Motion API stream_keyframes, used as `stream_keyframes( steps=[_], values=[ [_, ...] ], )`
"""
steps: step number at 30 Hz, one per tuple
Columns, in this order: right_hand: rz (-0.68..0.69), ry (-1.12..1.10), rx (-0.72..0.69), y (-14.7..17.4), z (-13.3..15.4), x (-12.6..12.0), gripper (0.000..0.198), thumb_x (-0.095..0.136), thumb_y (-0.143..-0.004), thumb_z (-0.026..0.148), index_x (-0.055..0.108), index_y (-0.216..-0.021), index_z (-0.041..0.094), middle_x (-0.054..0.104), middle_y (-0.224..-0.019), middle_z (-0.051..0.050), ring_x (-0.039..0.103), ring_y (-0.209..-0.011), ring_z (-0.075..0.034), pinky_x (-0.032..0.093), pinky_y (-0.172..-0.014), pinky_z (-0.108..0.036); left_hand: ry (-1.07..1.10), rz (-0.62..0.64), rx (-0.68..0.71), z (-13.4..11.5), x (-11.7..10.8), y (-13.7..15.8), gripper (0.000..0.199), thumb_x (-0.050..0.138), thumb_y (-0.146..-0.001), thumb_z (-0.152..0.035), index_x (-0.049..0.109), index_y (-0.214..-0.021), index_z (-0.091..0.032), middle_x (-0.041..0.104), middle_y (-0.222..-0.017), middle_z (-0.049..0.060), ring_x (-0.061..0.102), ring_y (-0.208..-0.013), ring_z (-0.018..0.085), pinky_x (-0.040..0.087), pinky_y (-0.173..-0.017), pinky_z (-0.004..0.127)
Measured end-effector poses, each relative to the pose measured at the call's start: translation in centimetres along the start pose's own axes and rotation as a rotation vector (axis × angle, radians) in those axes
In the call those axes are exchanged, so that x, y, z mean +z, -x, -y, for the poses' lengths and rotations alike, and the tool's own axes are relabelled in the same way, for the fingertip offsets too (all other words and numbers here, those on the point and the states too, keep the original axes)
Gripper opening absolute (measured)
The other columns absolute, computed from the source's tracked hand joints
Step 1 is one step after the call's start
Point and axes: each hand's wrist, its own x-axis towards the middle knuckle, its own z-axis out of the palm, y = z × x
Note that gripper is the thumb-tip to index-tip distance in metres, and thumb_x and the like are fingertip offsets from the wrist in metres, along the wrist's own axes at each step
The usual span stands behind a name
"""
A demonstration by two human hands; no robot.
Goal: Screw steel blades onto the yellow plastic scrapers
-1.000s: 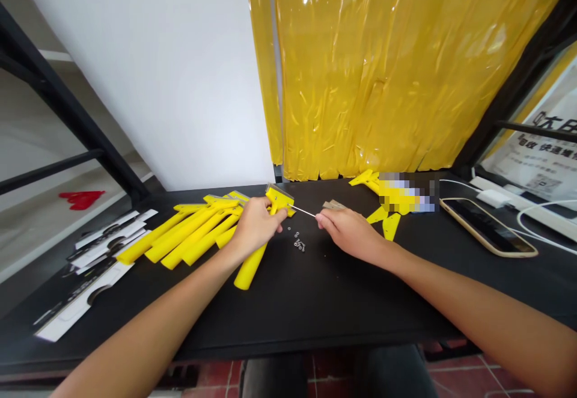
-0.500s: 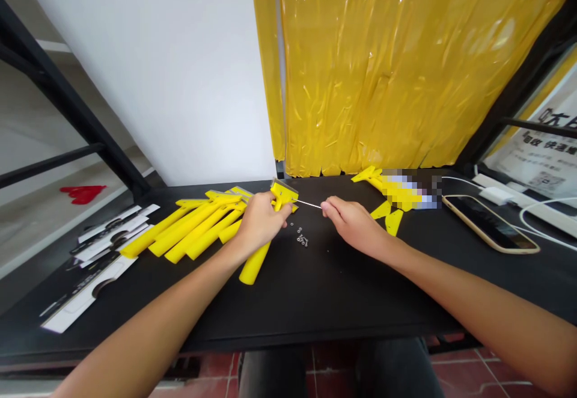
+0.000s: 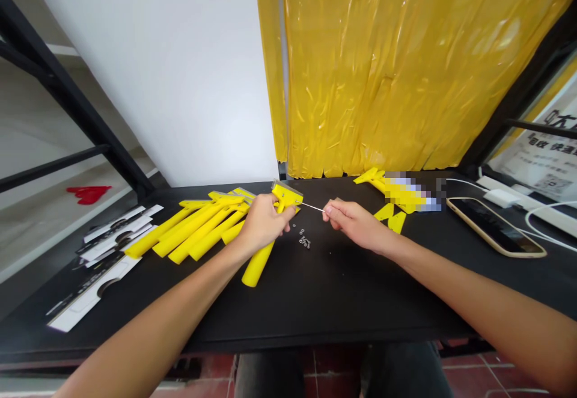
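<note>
My left hand (image 3: 265, 220) is closed round the neck of a yellow scraper (image 3: 258, 264), its wide head tilted up at the far side and its handle slanting toward me. In my right hand (image 3: 354, 222) I pinch a thin metal rod (image 3: 312, 207), like a screwdriver shaft or hex key; its handle end is hidden in my fingers. The rod's tip meets the right side of the scraper's head. Just below, between my hands, several small nuts and screws (image 3: 305, 241) lie on the black table (image 3: 315, 302).
Several yellow scrapers (image 3: 193, 229) lie in a row at left, beside flat white-and-black card sleeves (image 3: 92, 296). More yellow parts (image 3: 396, 222) lie at right, partly blurred out. A phone (image 3: 496, 226) and white cables (image 3: 547, 210) are at far right. A yellow plastic curtain (image 3: 360, 73) hangs behind.
The view has shifted slightly, moving everything a little to the right. My hands keep hold of the scraper and the rod, with the right fingers turned slightly.
</note>
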Motion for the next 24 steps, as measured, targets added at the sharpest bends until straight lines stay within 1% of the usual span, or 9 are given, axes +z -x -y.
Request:
stream_keyframes(
  steps=[3,5,9,11,13,16,19,21,24],
  values=[
    [-0.081,0.127,0.021,0.1,0.3,0.2,0.026,0.046,-0.098,0.043,0.06,-0.09,0.023,0.06,-0.071,0.001,0.054,-0.064,-0.016,0.039,-0.062,-0.027,-0.033,0.008,-0.007,0.1,0.1,0.0,0.026,0.064,-0.082,-0.034,0.051,-0.065,-0.021,0.065,-0.051,0.004,0.054,-0.035,0.013,0.038,-0.039,0.025],
    [-0.138,0.256,-0.027,0.3,0.4,0.4,0.02,0.05,-0.097,0.041,0.062,-0.099,0.025,0.065,-0.078,-0.001,0.059,-0.071,-0.018,0.04,-0.065,-0.028,-0.048,0.002,-0.006,0.1,0.1,0.0,0.026,0.064,-0.083,-0.035,0.049,-0.065,-0.022,0.065,-0.049,0.003,0.055,-0.036,0.014,0.038,-0.038,0.026],
    [-0.113,0.29,-0.154,0.4,0.3,0.5,0.025,0.044,-0.1,0.034,0.066,-0.102,0.023,0.07,-0.093,-0.006,0.063,-0.088,-0.021,0.043,-0.078,-0.031,-0.068,-0.023,0.004,0.0,0.1,0.2,0.029,0.063,-0.083,-0.037,0.047,-0.064,-0.022,0.064,-0.049,0.003,0.056,-0.037,0.015,0.039,-0.04,0.026],
    [-0.103,0.186,-0.17,0.3,0.3,0.5,0.027,0.042,-0.101,0.034,0.067,-0.099,0.022,0.068,-0.09,-0.004,0.061,-0.085,-0.019,0.043,-0.079,-0.032,-0.052,-0.04,0.038,0.0,0.1,0.2,0.027,0.063,-0.083,-0.038,0.051,-0.067,-0.021,0.064,-0.05,0.003,0.057,-0.04,0.016,0.041,-0.042,0.026],
    [-0.075,-0.018,-0.091,0.3,0.4,0.6,0.029,0.042,-0.101,0.037,0.067,-0.095,0.022,0.059,-0.074,0.0,0.055,-0.069,-0.015,0.042,-0.068,-0.029,-0.017,-0.052,0.063,0.1,0.1,0.3,0.026,0.064,-0.083,-0.04,0.054,-0.071,-0.019,0.064,-0.05,0.002,0.058,-0.041,0.016,0.042,-0.043,0.026],
    [0.054,-0.478,0.159,0.4,0.7,0.5,0.029,0.047,-0.097,0.046,0.062,-0.094,0.022,0.033,-0.059,0.008,0.028,-0.047,-0.01,0.025,-0.044,-0.024,0.025,-0.058,0.093,0.2,0.2,0.4,0.025,0.065,-0.083,-0.04,0.056,-0.073,-0.019,0.063,-0.05,0.001,0.058,-0.043,0.015,0.042,-0.044,0.025],
    [0.205,-0.74,0.289,0.3,0.6,0.2,0.028,0.051,-0.094,0.049,0.058,-0.096,0.022,0.022,-0.059,0.01,0.014,-0.046,-0.009,0.013,-0.04,-0.023,0.054,-0.05,0.125,-0.2,0.0,0.5,0.022,0.065,-0.084,-0.037,0.059,-0.075,-0.018,0.063,-0.052,0.0,0.057,-0.042,0.014,0.042,-0.044,0.025],
    [0.168,-0.601,0.241,0.3,0.5,0.1,0.03,0.05,-0.094,0.05,0.06,-0.097,0.022,0.026,-0.059,0.009,0.019,-0.045,-0.009,0.017,-0.041,-0.023,0.053,-0.04,0.126,-0.6,-0.1,0.5,0.02,0.064,-0.084,-0.036,0.06,-0.075,-0.018,0.064,-0.053,0.001,0.055,-0.039,0.013,0.041,-0.041,0.025],
    [-0.075,-0.056,0.028,0.3,0.4,0.3,0.028,0.052,-0.095,0.048,0.064,-0.105,0.024,0.051,-0.066,0.003,0.045,-0.056,-0.013,0.034,-0.052,-0.025,0.031,-0.017,0.071,-1.1,-0.3,0.6,0.021,0.064,-0.084,-0.035,0.059,-0.071,-0.018,0.064,-0.052,0.002,0.052,-0.036,0.012,0.039,-0.039,0.025]
  ],
)
